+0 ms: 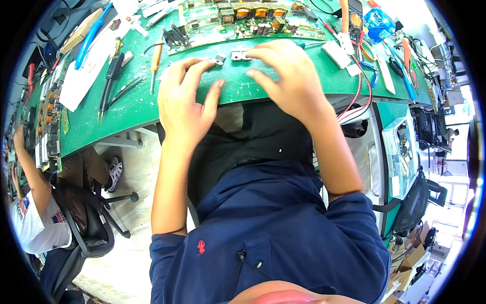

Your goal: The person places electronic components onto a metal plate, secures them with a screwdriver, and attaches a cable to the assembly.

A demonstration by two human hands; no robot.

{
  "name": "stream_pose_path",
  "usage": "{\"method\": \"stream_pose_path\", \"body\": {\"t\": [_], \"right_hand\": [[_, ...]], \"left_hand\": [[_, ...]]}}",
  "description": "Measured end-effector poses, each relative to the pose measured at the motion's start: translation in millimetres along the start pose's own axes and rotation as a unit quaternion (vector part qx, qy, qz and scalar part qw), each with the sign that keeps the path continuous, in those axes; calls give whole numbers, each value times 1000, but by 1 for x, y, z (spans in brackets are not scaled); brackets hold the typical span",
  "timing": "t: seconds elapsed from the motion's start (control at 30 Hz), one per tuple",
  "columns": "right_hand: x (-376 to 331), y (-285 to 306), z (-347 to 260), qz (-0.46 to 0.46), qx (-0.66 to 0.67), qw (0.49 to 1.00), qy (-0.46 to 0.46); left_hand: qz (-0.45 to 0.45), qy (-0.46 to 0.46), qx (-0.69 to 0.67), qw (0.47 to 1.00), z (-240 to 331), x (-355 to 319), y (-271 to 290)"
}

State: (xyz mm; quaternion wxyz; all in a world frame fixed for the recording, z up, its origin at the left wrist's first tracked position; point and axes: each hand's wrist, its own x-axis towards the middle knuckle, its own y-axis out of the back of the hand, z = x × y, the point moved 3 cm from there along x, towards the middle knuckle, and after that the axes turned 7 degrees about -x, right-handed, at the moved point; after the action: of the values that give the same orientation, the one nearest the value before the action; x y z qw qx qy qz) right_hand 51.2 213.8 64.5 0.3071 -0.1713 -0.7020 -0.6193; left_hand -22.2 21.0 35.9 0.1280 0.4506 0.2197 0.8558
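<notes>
a person in a dark blue top sits at a green workbench (243, 90), both bare hands over its near edge. the left hand (186, 104) is loosely curved and unclenched, thumb apart from the fingers; its fingertips are at a small grey metal piece (219, 59), and i cannot tell whether they touch it. the right hand (293, 78) is relaxed too, thumb spread away, its forefinger reaching a silver metal bracket (240, 54) just right of the grey piece; contact is unclear. beyond them lies a large circuit board (205, 26) crowded with parts. an orange-handled screwdriver (156, 57) lies to the left, near a white sheet (83, 86). on the right are a white block (336, 54), a multimeter (356, 20) and a crinkled blue packet (378, 25).
</notes>
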Motion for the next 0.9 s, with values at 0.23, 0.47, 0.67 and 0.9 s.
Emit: {"method": "stream_pose_path", "body": {"t": [0.23,0.47,0.67,0.9], "right_hand": [[27,-37,4,-62,-108,992,-2],[27,-32,-10,-33,314,943,-111],[25,-38,-23,-40,551,803,-224],[14,-40,-25,-62,595,775,-202]], "left_hand": [[29,22,-5,999,-6,-1,0],[30,25,-112,993,-8,-1,0],[16,111,-217,970,-17,-5,2],[13,177,-395,901,-24,-6,5]]}}
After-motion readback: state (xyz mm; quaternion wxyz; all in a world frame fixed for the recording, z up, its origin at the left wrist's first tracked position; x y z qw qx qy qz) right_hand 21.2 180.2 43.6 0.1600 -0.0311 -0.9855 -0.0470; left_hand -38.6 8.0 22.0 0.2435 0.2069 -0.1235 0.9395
